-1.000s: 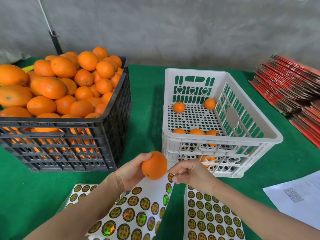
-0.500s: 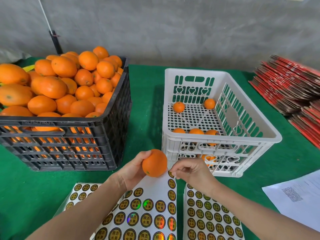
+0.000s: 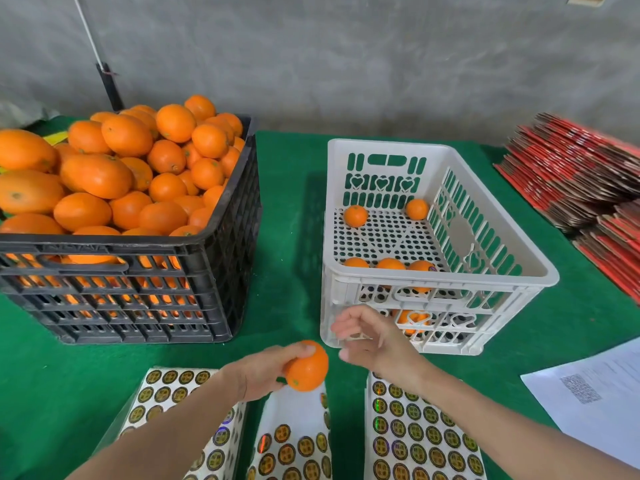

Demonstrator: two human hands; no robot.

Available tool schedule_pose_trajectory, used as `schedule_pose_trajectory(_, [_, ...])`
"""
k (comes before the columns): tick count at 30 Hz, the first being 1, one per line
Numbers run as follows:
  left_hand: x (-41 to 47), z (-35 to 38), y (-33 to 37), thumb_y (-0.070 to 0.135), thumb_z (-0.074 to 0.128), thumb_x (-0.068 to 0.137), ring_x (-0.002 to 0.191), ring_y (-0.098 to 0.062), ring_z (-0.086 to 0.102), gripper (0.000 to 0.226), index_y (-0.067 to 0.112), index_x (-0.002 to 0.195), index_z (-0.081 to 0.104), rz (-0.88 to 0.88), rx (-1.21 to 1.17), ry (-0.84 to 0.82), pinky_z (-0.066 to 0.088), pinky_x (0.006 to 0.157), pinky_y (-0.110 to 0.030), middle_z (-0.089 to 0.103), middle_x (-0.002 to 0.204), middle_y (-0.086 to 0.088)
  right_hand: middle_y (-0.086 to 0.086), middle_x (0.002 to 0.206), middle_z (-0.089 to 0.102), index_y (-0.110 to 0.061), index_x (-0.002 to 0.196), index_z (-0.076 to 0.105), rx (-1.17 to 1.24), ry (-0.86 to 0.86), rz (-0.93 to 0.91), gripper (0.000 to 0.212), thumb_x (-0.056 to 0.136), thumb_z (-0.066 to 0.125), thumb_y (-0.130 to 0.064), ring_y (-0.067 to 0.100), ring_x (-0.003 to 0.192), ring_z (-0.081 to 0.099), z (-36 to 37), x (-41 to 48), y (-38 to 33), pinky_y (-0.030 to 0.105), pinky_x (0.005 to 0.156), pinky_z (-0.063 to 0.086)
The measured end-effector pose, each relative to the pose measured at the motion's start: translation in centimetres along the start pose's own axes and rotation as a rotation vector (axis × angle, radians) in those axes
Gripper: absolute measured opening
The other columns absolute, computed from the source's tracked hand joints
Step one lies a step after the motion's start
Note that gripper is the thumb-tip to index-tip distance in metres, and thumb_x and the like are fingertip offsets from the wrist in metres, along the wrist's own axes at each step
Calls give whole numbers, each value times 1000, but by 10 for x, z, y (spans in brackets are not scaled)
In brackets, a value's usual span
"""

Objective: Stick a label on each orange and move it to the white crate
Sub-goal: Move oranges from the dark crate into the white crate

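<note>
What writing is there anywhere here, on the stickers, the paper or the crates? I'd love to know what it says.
Nothing can be read clearly.
Sticker sheets: each round label has print in its middle, too blurred to read.
Paper: a QR code and faint lines of print, too small.
Black crate: raised lettering on the front rim, illegible.
Orange in the white crate: a dark label, too small.

Both forearms enter from the bottom edge.
At lower centre the left hand [image 3: 258, 375] grips an orange [image 3: 309, 368]; the right hand [image 3: 375, 339] hovers beside it, fingers loose.
</note>
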State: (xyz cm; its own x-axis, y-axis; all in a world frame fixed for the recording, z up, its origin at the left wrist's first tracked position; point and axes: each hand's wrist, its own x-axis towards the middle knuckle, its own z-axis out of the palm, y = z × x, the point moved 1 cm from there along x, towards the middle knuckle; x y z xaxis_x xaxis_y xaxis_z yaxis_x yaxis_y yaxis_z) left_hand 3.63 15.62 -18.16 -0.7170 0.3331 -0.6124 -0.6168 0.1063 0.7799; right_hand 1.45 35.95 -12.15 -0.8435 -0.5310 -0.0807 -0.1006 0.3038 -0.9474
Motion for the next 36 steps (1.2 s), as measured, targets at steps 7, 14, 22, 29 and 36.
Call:
schedule_pose_trajectory(7, [-2,-1,20,70,51,69,113,-22,59,68,27,123,51,-4,-55,21,30,114,-46,67,115,-3,-26,132,39,-55,141,-6,-331,-134,-150,111,77,75,-17,-13,127,31,21,8,-2,9,106,25])
schedule_pose_trajectory(14, [-7,4,37,82,28,70,124,-22,54,92,24,140,43,63,-175,-69,28,114,-50,63,129,-4,-23,115,45,-62,136,-6,-352,41,-229,108,70,76,-38,-6,113,44,17,14,-13,19,100,36])
schedule_pose_trajectory(22, [-27,11,45,32,96,43,96,-29,67,94,11,125,57,310,-443,-167,58,76,-36,68,112,-13,-5,101,56,-49,131,34,-178,185,-271,69,81,73,-23,10,93,55,-4,6,-43,23,84,47])
schedule_pose_trajectory(29, [-28,16,57,44,97,33,69,-31,65,99,13,118,59,317,-590,-45,55,53,-27,70,95,-17,9,93,58,-30,80,70,-7,345,-225,24,82,69,-6,6,78,52,-16,4,-83,24,72,46])
schedule_pose_trajectory(36, [-30,23,60,54,63,74,64,-22,64,62,11,119,59,316,-535,-39,55,53,-22,70,91,-13,7,77,61,-18,73,67,83,117,80,19,87,64,-6,-3,53,50,-7,13,-83,10,53,41])
